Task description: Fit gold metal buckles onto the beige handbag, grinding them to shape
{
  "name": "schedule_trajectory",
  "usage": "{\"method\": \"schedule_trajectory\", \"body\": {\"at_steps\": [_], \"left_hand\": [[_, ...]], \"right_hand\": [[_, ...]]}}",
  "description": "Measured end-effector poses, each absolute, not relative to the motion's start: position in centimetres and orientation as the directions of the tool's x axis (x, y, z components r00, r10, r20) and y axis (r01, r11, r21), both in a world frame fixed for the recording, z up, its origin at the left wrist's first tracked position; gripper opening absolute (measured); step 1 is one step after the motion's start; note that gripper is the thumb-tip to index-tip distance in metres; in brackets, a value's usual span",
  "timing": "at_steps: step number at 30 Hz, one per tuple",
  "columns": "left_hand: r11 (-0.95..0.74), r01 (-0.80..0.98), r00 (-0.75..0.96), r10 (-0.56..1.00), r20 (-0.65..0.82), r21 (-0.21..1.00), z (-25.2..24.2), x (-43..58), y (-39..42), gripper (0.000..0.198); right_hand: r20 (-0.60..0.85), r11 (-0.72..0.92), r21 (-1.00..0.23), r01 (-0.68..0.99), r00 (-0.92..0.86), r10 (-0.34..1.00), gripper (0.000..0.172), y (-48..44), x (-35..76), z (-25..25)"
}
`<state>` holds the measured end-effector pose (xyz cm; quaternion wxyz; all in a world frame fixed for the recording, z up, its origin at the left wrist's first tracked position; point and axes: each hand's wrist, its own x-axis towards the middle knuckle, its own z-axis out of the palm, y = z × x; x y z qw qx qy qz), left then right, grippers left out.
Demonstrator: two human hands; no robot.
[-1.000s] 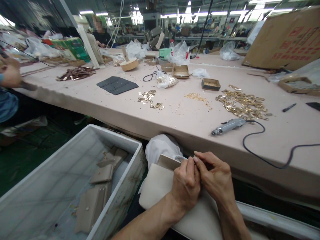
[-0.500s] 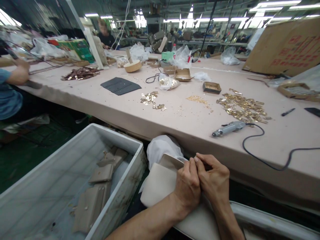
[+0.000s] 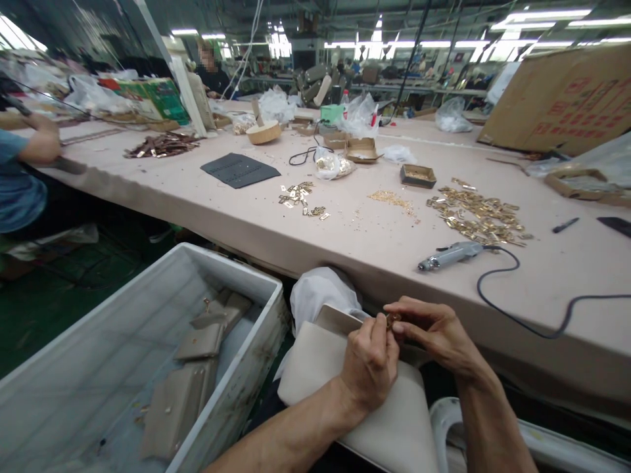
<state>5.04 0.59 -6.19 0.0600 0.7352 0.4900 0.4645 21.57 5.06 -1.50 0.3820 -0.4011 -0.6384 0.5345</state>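
Observation:
A beige leather bag lies on my lap below the table edge. My left hand rests on its top edge with fingers curled, pinching near a small gold metal fitting. My right hand is closed on that fitting from the right, thumb and fingertips pinching it just above the bag. White cloth is bunched behind the bag.
A white plastic bin at my left holds several beige bag pieces. On the pink table lie an electric screwdriver with its black cord, heaps of gold fittings, a small box and a dark mat. A person's arm works at far left.
My right hand has slid right and away from the left, so the gold fitting between the fingertips now shows. The left hand stays on the bag.

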Motion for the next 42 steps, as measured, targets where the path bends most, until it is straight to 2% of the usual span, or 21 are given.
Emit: {"method": "schedule_trajectory", "body": {"at_steps": [5, 8, 13, 15, 17, 20, 23, 27, 32, 34, 37, 39, 42], "left_hand": [[-0.55, 0.629, 0.121, 0.767, 0.63, 0.55, -5.9, 4.7, 0.3, 0.028], [-0.538, 0.637, 0.104, 0.769, 0.631, 0.552, -6.0, 4.8, 0.4, 0.028], [-0.486, 0.632, 0.052, 0.804, 0.592, 0.604, -5.8, 5.1, 0.9, 0.027], [-0.47, 0.533, 0.04, 0.844, 0.534, 0.703, -5.3, 5.0, 1.1, 0.026], [-0.403, 0.361, 0.039, 0.907, 0.419, 0.841, -4.8, 4.7, 1.2, 0.023], [-0.116, -0.005, 0.119, 0.986, 0.116, 0.993, -4.4, 4.2, 1.6, 0.026], [0.118, -0.239, 0.191, 0.979, -0.072, 0.964, -4.1, 3.8, 1.8, 0.03], [0.113, -0.274, 0.116, 0.99, -0.084, 0.955, -3.6, 3.6, 1.6, 0.025], [0.09, -0.294, 0.034, 0.996, -0.084, 0.952, -3.2, 4.1, 1.2, 0.025], [0.093, -0.287, 0.015, 0.996, -0.093, 0.953, -3.3, 4.3, 1.1, 0.023], [0.114, -0.29, 0.018, 0.993, -0.114, 0.95, -3.8, 4.3, 0.9, 0.021], [0.136, -0.296, 0.033, 0.991, -0.132, 0.946, -4.3, 4.2, 0.7, 0.021], [0.15, -0.301, 0.045, 0.989, -0.144, 0.942, -4.7, 3.9, 0.6, 0.023]], "right_hand": [[0.082, 0.093, -0.996, -0.001, -0.486, 0.87, 0.018, 6.2, 21.6, -1.7], [0.11, 0.096, -0.994, -0.053, -0.505, 0.856, 0.017, 6.5, 21.2, -2.2], [0.183, 0.198, -0.98, 0.009, -0.345, 0.921, 0.015, 6.2, 20.6, -3.0], [0.211, 0.237, -0.97, 0.052, -0.304, 0.929, 0.014, 5.9, 20.6, -3.0], [0.234, 0.265, -0.962, 0.062, -0.305, 0.923, 0.014, 5.8, 20.8, -2.9], [0.264, 0.296, -0.954, 0.053, -0.324, 0.909, 0.015, 5.8, 21.1, -2.6], [0.295, 0.324, -0.946, 0.028, -0.346, 0.891, 0.016, 5.9, 21.0, -2.5], [0.246, 0.264, -0.964, 0.01, -0.337, 0.909, 0.015, 5.9, 20.5, -2.5], [0.11, 0.125, -0.985, 0.121, -0.122, 0.986, 0.017, 4.9, 19.2, -1.9], [0.145, 0.155, -0.965, 0.213, -0.059, 0.988, 0.014, 4.2, 18.5, -1.7], [0.268, 0.277, -0.898, 0.342, -0.076, 0.96, 0.01, 3.6, 17.7, -1.5], [0.328, 0.35, -0.853, 0.386, -0.125, 0.936, 0.012, 3.4, 17.4, -1.5], [0.343, 0.385, -0.832, 0.399, -0.176, 0.923, 0.013, 3.5, 17.4, -1.6]]}}
